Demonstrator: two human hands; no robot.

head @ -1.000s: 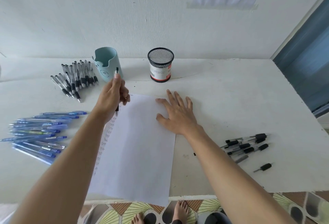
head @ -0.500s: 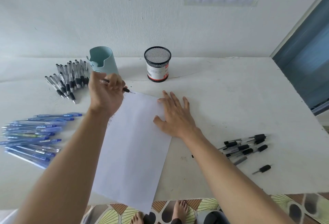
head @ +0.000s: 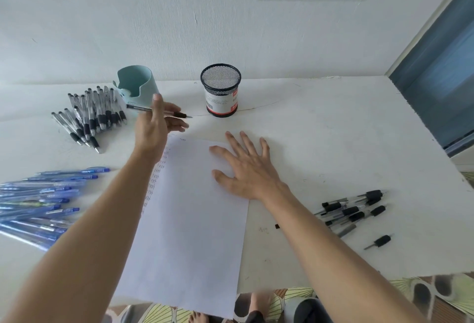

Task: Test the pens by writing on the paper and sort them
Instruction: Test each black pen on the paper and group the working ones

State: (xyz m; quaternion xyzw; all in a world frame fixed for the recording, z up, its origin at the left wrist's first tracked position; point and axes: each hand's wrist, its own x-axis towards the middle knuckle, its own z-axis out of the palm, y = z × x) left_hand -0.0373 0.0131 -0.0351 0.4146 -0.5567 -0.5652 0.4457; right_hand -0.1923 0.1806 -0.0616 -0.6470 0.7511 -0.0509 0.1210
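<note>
Change: a second ago the left hand (head: 154, 130) holds the pen (head: 139, 108) upright with its tip at the left margin of the paper (head: 189, 220). Now the hand is raised past the sheet's top-left corner and the pen lies level, tip to the right.
Meaning: the writing test for this pen looks finished. It is probably being carried off for sorting, likely to the clear pens with black grips.
Blue pens (head: 38, 202): a heap well to the left of the left fingers (head: 177, 123).
Clear pens with black grips (head: 89, 114): a sorted pile just left of those fingers.
Teal holder (head: 138, 86): just beyond them.
Left fingers: loosely extended, with the pen held across them under the thumb. The exact grip is blurred.
Mesh cup (head: 221, 91): beyond and right of the pen tip.
Right hand (head: 247, 171): its fingers (head: 246, 140) are spread flat, pressing the paper's upper right to the bench (head: 333, 130).
Black pens (head: 351, 211): loose, well right of the right wrist.
</note>
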